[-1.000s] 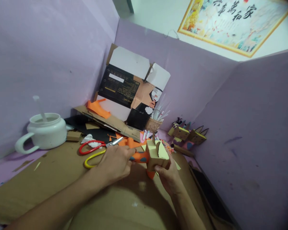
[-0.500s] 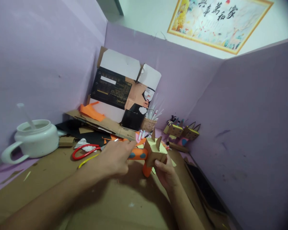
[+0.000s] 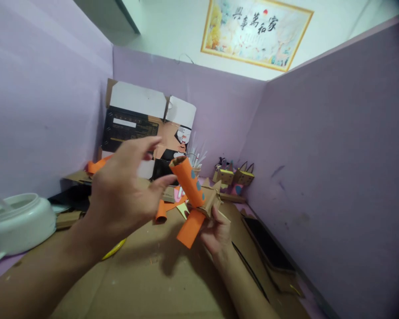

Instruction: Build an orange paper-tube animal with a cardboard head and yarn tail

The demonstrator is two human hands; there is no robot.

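Note:
My right hand grips a small cardboard box figure with pointed ears from below, thumb pressed on its side. Joined to the box is an orange paper tube with blue spots, its hollow end tilted up toward the left. A flat orange paper strip sticks out under the tube. My left hand is raised beside the tube, empty, with thumb and fingers apart. The thumb tip is close to the tube's rim; whether they touch I cannot tell. Another short orange tube lies on the cardboard behind.
A white mug-like pot stands at the left. Behind are a flattened printed carton and a holder of white sticks. Other cardboard figures stand at the back right. A dark flat panel lies along the right wall.
My left hand has let go of the spotted tube and risen to the left, fingers spreading. The box figure has turned, so the tube's hollow end now points upward. The view has shifted right.

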